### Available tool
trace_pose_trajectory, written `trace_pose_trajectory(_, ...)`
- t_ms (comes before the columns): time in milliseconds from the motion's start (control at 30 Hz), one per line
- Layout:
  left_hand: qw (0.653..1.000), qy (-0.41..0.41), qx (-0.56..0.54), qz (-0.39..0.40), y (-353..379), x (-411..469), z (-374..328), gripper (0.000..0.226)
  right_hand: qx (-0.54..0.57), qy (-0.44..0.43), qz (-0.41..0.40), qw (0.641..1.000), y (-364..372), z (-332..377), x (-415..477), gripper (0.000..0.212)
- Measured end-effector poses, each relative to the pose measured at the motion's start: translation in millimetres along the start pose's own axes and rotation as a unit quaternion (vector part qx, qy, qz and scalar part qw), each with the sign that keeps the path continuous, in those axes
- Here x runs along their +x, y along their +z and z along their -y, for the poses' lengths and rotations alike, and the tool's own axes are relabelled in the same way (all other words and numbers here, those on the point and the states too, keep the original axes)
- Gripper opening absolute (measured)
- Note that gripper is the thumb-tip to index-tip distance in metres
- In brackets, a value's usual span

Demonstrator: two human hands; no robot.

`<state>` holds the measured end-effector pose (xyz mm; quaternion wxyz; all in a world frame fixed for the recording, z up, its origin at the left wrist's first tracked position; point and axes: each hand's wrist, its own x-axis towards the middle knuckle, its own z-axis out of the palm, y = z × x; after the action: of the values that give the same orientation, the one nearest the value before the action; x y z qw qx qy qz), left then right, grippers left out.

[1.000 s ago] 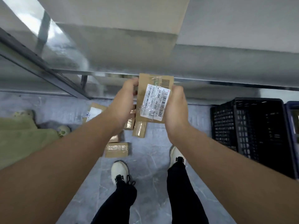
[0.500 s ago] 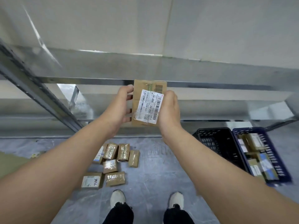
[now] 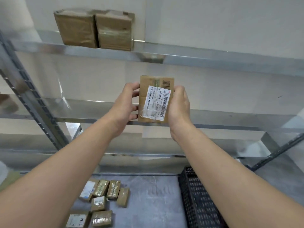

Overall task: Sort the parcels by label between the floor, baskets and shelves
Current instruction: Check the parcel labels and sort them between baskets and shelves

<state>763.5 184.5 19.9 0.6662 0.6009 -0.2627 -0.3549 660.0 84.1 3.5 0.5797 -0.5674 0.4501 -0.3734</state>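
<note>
A small brown cardboard parcel (image 3: 155, 89) with a white barcode label reading J4-J06 is held upright in front of the metal shelves (image 3: 213, 60). My left hand (image 3: 125, 104) grips its left edge and my right hand (image 3: 178, 106) grips its right edge. Two brown parcels (image 3: 95, 28) stand side by side on the upper shelf, up and left of the held one. Several taped parcels (image 3: 102, 198) lie on the grey floor below my left arm. A black basket (image 3: 197, 199) stands on the floor at the lower right, partly behind my right arm.
A slotted grey shelf upright (image 3: 32, 102) slants down the left side. Lower shelf boards (image 3: 230, 125) run across behind my hands. A plain wall stands behind the shelves. Bare grey floor (image 3: 153, 199) shows between the parcels and the basket.
The view has tilted upward, bringing the upper shelf and its two parcels into sight. Both hands have raised the parcel from floor level to shelf height, still holding it.
</note>
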Motion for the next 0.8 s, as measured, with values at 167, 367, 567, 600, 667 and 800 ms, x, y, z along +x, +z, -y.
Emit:
trace_pose_trajectory(167, 0.998, 0.053, 0.021, 0.024, 56, -19, -58, 0.042, 0.029, -0.057, -0.005, 0.998, -51, 68, -9, 0.042)
trace_pose_trajectory(367, 0.991, 0.122, 0.022, 0.042, 116, -39, -117, 0.045, 0.059, -0.112, -0.032, 0.991, -95, 132, -25, 0.057)
trace_pose_trajectory(567, 0.98, 0.184, 0.014, 0.079, 149, -30, -156, 0.044, 0.06, -0.147, -0.084, 0.984, -121, 180, -27, 0.06)
trace_pose_trajectory(600, 0.978, 0.189, 0.01, 0.087, 154, -25, -161, 0.043, 0.06, -0.152, -0.098, 0.982, -124, 185, -25, 0.06)
trace_pose_trajectory(667, 0.977, 0.188, 0.0, 0.104, 163, -15, -167, 0.045, 0.061, -0.16, -0.125, 0.977, -129, 194, -25, 0.062)
trace_pose_trajectory(800, 0.97, 0.185, -0.006, 0.155, 185, 1, -176, 0.047, 0.064, -0.165, -0.18, 0.968, -141, 203, -24, 0.059)
